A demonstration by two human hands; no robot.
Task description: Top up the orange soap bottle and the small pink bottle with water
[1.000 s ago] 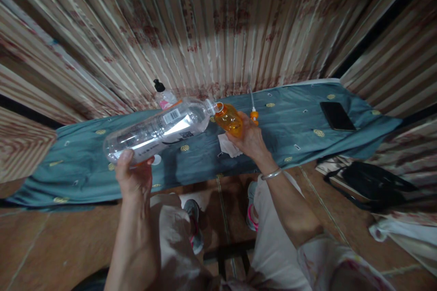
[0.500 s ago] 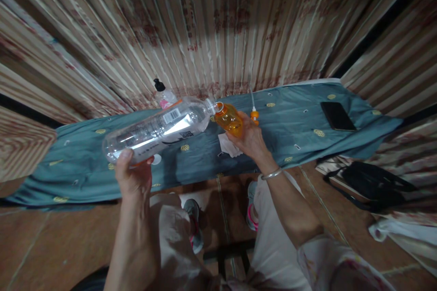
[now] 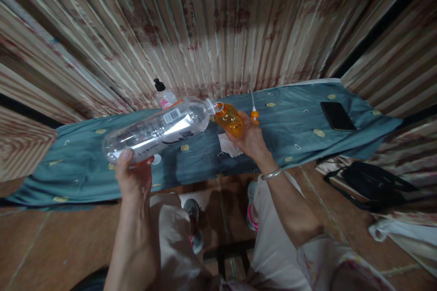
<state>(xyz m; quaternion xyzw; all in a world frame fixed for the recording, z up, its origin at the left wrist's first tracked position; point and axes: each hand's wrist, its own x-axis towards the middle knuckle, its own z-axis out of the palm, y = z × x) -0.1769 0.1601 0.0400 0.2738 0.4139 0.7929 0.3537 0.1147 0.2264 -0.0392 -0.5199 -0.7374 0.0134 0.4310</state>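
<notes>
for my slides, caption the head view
Left hand holds a clear bottle, its neck at the mouth of a smaller orange bottle in the right hand, over teal cloth.

Barcode [image 3: 171, 116] on the clear bottle [image 3: 159, 129], dark print [image 3: 186, 135] near it, too blurred to read

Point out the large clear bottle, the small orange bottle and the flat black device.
Large clear bottle [image 3: 155, 131]: head view, middle of its body.
Small orange bottle [image 3: 228, 119]: head view, its visible side.
Flat black device [image 3: 337, 116]: head view, middle of its upper face.
</notes>
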